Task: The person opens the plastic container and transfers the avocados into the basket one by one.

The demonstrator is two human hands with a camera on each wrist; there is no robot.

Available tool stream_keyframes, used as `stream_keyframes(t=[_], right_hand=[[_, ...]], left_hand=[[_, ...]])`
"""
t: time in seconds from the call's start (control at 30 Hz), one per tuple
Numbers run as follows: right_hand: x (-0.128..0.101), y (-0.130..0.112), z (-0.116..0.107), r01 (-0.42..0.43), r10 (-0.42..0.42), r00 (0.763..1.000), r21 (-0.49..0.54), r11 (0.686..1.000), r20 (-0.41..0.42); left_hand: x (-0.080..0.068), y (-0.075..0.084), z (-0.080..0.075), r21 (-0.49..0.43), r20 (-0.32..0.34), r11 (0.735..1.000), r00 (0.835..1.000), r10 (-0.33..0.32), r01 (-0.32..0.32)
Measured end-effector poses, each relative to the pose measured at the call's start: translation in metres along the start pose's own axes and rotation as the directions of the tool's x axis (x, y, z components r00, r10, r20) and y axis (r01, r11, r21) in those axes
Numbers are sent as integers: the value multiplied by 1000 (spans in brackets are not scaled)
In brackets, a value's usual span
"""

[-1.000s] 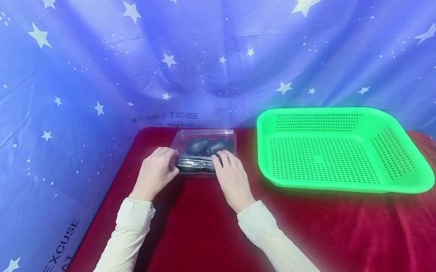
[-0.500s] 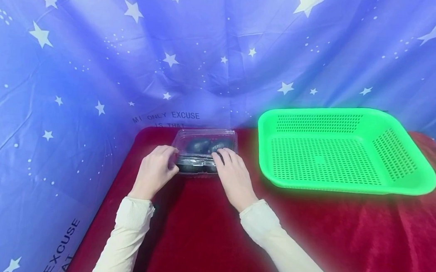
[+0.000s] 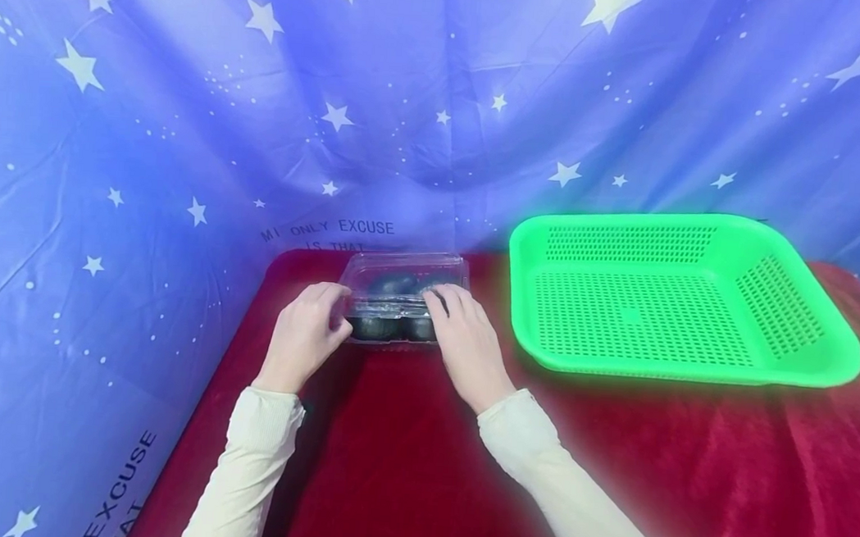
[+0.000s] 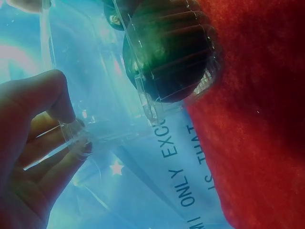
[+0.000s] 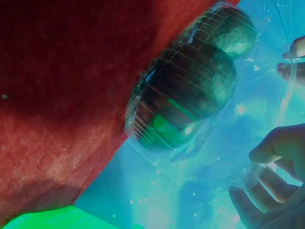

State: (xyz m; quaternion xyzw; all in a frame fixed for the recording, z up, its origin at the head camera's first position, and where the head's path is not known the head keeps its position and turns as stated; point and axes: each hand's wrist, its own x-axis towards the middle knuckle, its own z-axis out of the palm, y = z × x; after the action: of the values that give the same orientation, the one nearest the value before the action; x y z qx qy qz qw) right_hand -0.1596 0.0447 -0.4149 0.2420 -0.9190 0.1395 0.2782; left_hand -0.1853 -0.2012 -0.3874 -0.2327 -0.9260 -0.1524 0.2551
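Note:
A clear plastic clamshell box [image 3: 401, 309] sits at the far left of the table, with several dark green fruits [image 3: 375, 327] inside that look like avocados. Its lid [image 4: 78, 131] stands raised, leaving a gap above the base in both wrist views. At the lid's left front corner, my left hand [image 3: 304, 335] pinches the plastic between thumb and fingers. My right hand [image 3: 466, 340] pinches the opposite corner, seen up close in the right wrist view with its thumb [image 5: 269, 148] against the lid. The fruits [image 5: 190, 88] rest in the ribbed base; some are partly hidden.
A bright green perforated plastic basket [image 3: 634, 314] stands right of the box. Red velvety cloth [image 3: 404, 456] covers the table. A blue star-printed curtain [image 3: 408, 136] hangs behind and to the left, close to the box's far side.
Both hands have risen slightly, lifting the front of the lid. More of the fruits shows beneath its edge. The basket has stayed in place.

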Motion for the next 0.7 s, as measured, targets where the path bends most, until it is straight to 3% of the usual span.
stream_keyframes(t=[0.27, 0.5, 0.7], right_hand=[[6, 2, -5, -11, 11, 1000, 14, 1000, -22], [11, 6, -8, -21, 26, 996, 53, 998, -88], [16, 12, -12, -19, 24, 995, 51, 999, -93]], left_hand=[[1, -3, -2, -38, -27, 999, 1000, 6, -7], [1, -6, -3, -33, -58, 999, 998, 12, -14], [5, -5, -6, -18, -81, 1000, 997, 0, -2]])
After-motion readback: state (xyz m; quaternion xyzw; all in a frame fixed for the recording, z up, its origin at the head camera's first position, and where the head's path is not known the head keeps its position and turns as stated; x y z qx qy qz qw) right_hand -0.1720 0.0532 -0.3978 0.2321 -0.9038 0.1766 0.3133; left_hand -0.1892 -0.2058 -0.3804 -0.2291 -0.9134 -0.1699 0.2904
